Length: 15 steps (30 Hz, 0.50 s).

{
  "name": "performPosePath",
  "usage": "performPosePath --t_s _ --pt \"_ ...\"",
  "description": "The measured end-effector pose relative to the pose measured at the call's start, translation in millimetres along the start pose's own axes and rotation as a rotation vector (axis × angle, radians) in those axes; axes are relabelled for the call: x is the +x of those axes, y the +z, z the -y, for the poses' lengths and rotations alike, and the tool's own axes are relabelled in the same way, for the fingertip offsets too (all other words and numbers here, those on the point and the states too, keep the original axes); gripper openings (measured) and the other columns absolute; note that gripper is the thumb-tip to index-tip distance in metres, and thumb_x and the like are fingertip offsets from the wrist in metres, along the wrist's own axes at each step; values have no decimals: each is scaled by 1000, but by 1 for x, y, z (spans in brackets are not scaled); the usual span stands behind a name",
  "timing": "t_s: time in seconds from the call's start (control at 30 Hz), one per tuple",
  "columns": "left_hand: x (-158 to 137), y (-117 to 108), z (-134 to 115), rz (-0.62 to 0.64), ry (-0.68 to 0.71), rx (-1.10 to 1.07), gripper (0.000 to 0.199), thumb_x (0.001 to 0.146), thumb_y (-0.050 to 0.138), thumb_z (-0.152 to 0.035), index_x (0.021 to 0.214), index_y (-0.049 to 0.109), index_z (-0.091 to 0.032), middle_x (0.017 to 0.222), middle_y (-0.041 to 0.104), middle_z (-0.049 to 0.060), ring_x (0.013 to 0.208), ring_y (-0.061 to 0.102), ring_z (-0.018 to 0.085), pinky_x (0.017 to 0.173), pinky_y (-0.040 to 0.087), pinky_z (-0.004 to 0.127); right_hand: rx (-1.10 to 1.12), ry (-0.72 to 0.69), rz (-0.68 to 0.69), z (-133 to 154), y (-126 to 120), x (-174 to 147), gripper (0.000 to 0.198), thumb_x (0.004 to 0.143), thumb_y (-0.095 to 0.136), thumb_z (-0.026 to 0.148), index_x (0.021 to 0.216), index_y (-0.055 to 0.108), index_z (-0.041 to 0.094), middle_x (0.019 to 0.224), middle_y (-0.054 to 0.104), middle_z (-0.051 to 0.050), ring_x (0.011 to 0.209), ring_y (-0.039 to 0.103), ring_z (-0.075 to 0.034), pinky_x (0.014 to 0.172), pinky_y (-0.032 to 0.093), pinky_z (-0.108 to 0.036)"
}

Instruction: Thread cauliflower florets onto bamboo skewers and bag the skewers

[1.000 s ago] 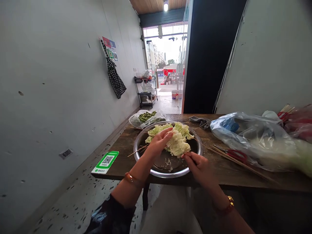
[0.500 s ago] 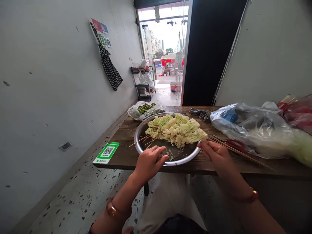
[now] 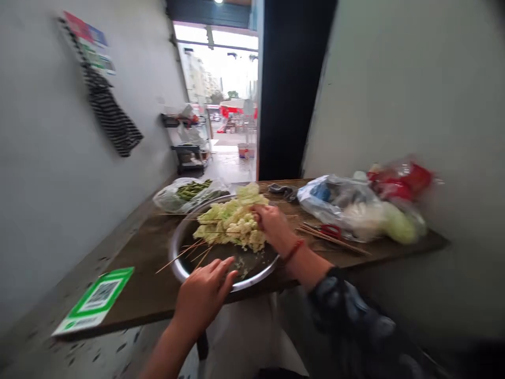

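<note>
A round metal basin [image 3: 252, 281] on the wooden table holds a heap of pale cauliflower [image 3: 224, 223] pieces. Thin wooden skewers [image 3: 179, 258] stick out of the heap toward the left rim. My right hand [image 3: 272, 223] is over the right side of the heap, its fingers closed on a piece of cauliflower; the fingertips are partly hidden. My left hand [image 3: 205, 289] hovers at the basin's near rim, fingers stretched and holding nothing. Small crumbs lie on the basin floor.
Behind the basin sits a plastic bag of green pods [image 3: 193, 189]. To the right are a grey cloth [image 3: 282, 190], red-handled scissors [image 3: 330, 230], loose skewers [image 3: 343, 243] and plastic bags [image 3: 351, 205]. A green QR-code card [image 3: 97, 300] lies at the table's left corner.
My right hand has moved from the basin's right rim up onto the cauliflower heap. My left hand remains by the near rim. The camera view has swung to the right.
</note>
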<state>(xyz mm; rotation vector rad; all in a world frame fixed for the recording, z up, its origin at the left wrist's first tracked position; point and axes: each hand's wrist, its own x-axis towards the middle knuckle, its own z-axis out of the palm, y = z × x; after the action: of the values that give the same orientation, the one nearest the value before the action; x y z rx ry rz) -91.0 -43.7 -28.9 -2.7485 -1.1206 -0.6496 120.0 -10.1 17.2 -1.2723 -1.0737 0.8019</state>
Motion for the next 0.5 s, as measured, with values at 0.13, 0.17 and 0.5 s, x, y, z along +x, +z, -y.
performPosePath --t_s 0.13,0.17,0.5 --pt "8 8 11 -31 36 38 41 94 40 -43 115 69 -24 104 73 4 79 69 21 67 51 30 -194 -9 80 -10 -3 19 37 87 54 40 61 63 16 41 50 5 37 39 -7 42 31 -22" --pt "9 8 12 -37 45 45 41 93 39 -44 114 69 -24 104 73 4 79 69 21 67 51 30 -240 -23 110 -10 -8 18 35 86 57 36 57 63 17 40 51 5 39 42 -8 45 33 -22" --pt "13 4 12 -49 44 -1 40 91 41 -44 116 68 -27 104 74 3 81 70 21 64 53 29 -539 -322 -54 -1 -80 -66 33 97 45 38 93 72 21 59 64 3 61 60 -13 64 40 -22"
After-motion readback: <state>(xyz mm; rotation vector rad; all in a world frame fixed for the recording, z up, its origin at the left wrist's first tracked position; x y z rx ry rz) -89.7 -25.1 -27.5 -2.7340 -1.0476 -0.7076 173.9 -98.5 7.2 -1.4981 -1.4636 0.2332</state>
